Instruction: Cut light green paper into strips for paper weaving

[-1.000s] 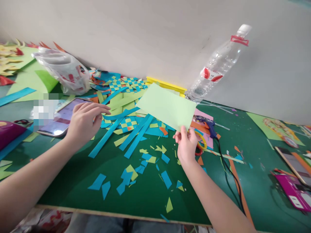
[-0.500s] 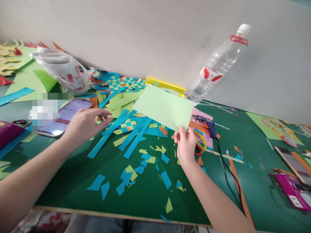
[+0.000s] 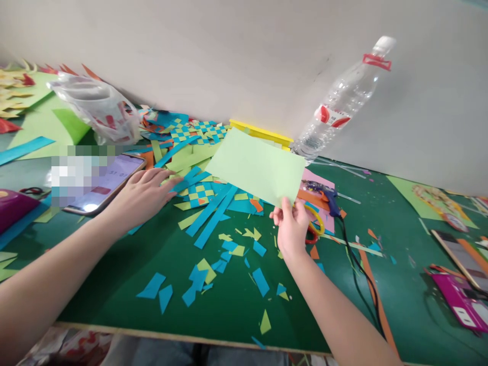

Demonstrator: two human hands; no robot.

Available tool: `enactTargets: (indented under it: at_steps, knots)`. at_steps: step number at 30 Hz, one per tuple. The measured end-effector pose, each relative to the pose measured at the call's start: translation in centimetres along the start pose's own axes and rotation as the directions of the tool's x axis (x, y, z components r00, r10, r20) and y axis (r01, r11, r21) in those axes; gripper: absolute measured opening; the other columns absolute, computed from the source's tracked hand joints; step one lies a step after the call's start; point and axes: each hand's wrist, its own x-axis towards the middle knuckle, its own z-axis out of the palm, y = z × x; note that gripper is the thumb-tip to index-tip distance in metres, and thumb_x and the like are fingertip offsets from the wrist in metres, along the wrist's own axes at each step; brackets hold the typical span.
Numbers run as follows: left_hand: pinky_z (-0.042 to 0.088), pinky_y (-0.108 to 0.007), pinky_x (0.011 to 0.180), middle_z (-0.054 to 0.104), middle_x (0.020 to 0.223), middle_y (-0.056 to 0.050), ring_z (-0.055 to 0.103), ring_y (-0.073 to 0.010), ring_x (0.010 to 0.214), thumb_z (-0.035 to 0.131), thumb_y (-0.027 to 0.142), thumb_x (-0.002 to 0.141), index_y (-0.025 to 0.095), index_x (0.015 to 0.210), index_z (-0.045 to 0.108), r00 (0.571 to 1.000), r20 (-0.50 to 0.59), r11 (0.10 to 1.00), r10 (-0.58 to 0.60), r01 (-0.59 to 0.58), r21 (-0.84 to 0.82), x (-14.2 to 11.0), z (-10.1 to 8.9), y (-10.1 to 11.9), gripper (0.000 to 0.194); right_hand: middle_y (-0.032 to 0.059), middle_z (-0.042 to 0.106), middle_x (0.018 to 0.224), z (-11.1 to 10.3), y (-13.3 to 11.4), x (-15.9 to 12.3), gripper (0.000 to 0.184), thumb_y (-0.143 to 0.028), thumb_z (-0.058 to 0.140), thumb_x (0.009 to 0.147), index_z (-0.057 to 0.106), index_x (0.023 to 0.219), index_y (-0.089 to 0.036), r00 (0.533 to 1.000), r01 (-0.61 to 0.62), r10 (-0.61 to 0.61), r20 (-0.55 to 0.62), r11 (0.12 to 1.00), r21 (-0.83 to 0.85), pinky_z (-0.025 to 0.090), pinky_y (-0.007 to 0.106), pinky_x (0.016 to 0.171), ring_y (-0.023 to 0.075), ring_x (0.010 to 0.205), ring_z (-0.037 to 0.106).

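Note:
My right hand [image 3: 292, 226] pinches the lower corner of a light green paper sheet [image 3: 256, 166] and holds it up above the green table [image 3: 229, 300]. My left hand [image 3: 143, 192] lies with fingers stretched out flat on long blue paper strips [image 3: 213, 213], beside a small blue and green woven paper mat [image 3: 201, 193]. A phone [image 3: 104, 184] with a lit screen lies just left of that hand. Small blue and green paper scraps [image 3: 206, 274] are scattered in front of both hands.
A clear plastic bottle [image 3: 339, 104] leans against the wall at the back right. A crumpled plastic bag [image 3: 97, 107] sits back left. Yellow-handled scissors [image 3: 315, 219] and a black cable [image 3: 358, 269] lie right of my right hand. Pink objects [image 3: 459, 300] lie far right.
My left hand has moved right from the phone and lowered flat onto the blue strips, pushing them. My right hand keeps the green sheet almost still.

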Motion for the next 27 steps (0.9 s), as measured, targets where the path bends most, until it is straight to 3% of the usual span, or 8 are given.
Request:
enactTargets:
  at_steps: [4,10,14,16,18,20,22,27]
  knots:
    - [0.039,-0.045,0.101,0.053,0.133,-0.011,0.046,-0.0270,0.123,0.033,0.028,0.099,0.019,0.132,0.045,0.981,-0.082,0.971,-0.174,0.158,-0.178,0.5,-0.9,0.0,0.037,-0.0077,0.054,0.051,0.0,0.0,-0.2,0.022,-0.042,0.062,0.086,0.057,0.089,-0.021,0.982,-0.083,0.096,0.165,0.993,-0.082,0.042,0.023,0.048,0.0071,0.040,0.044]
    - [0.045,-0.038,0.099,0.060,0.119,-0.011,0.055,-0.0227,0.111,0.038,0.031,0.097,0.017,0.122,0.054,0.868,-0.290,0.874,-0.403,0.271,-0.403,0.7,-2.2,0.5,0.033,-0.0054,0.057,0.051,0.0,-0.4,-0.9,0.043,-0.051,0.059,0.084,0.059,0.111,-0.018,0.895,-0.127,0.263,0.359,0.924,-0.362,0.036,0.022,0.041,0.0093,0.039,0.046]
    - [0.041,-0.040,0.105,0.059,0.122,-0.012,0.053,-0.0230,0.117,0.042,0.030,0.096,0.016,0.122,0.052,0.928,-0.282,0.915,-0.242,0.122,-0.384,0.7,-2.5,2.0,0.031,-0.0080,0.047,0.042,-0.2,-1.9,-1.0,0.069,-0.056,0.057,0.085,0.047,0.136,-0.010,0.889,0.140,0.215,0.405,0.715,-0.686,0.035,0.025,0.043,0.0132,0.040,0.046]
    - [0.040,-0.041,0.105,0.059,0.121,-0.011,0.052,-0.0230,0.118,0.043,0.028,0.096,0.016,0.122,0.050,0.958,-0.253,0.928,-0.139,0.037,-0.370,0.7,-2.7,3.0,0.030,-0.0066,0.045,0.040,-0.6,-3.3,-0.9,0.064,-0.054,0.055,0.087,0.054,0.130,-0.007,0.876,0.396,0.058,0.479,0.480,-0.782,0.034,0.027,0.047,0.0141,0.041,0.046]
    - [0.042,-0.041,0.104,0.058,0.123,-0.011,0.052,-0.0223,0.118,0.044,0.026,0.096,0.016,0.125,0.048,0.978,-0.205,0.919,-0.024,-0.059,-0.389,0.8,-2.9,4.0,0.031,-0.0031,0.053,0.047,-1.4,-4.9,-0.7,0.047,-0.047,0.050,0.092,0.062,0.120,-0.011,0.851,0.524,-0.180,0.492,0.287,-0.802,0.037,0.027,0.052,0.0135,0.044,0.050]
    - [0.043,-0.040,0.102,0.059,0.123,-0.010,0.053,-0.0218,0.117,0.043,0.025,0.097,0.017,0.127,0.047,0.980,-0.171,0.899,0.103,-0.165,-0.406,0.8,-3.1,5.2,0.031,-0.0015,0.060,0.053,-2.5,-6.2,-0.3,0.037,-0.042,0.049,0.093,0.066,0.110,-0.014,0.814,0.550,-0.347,0.465,0.208,-0.809,0.039,0.025,0.055,0.0128,0.049,0.055]
    - [0.042,-0.038,0.104,0.060,0.126,-0.008,0.052,-0.0213,0.122,0.044,0.025,0.098,0.020,0.128,0.049,0.945,-0.164,0.837,0.283,-0.327,-0.439,0.8,-3.2,6.4,0.031,0.0000,0.064,0.060,-3.9,-6.8,0.2,0.031,-0.041,0.051,0.093,0.066,0.103,-0.016,0.829,0.499,-0.375,0.415,0.160,-0.851,0.041,0.025,0.056,0.0136,0.054,0.060]
    - [0.026,-0.042,0.118,0.045,0.147,-0.003,0.034,-0.0223,0.141,0.045,0.033,0.098,0.028,0.144,0.038,0.848,-0.020,0.738,0.530,-0.472,-0.482,0.4,-2.7,8.5,0.047,0.0139,0.070,0.094,-7.0,-5.0,1.5,0.027,-0.037,0.058,0.088,0.065,0.099,-0.013,0.909,0.390,-0.100,0.405,-0.138,-0.910,0.048,0.035,0.074,0.0298,0.093,0.064]
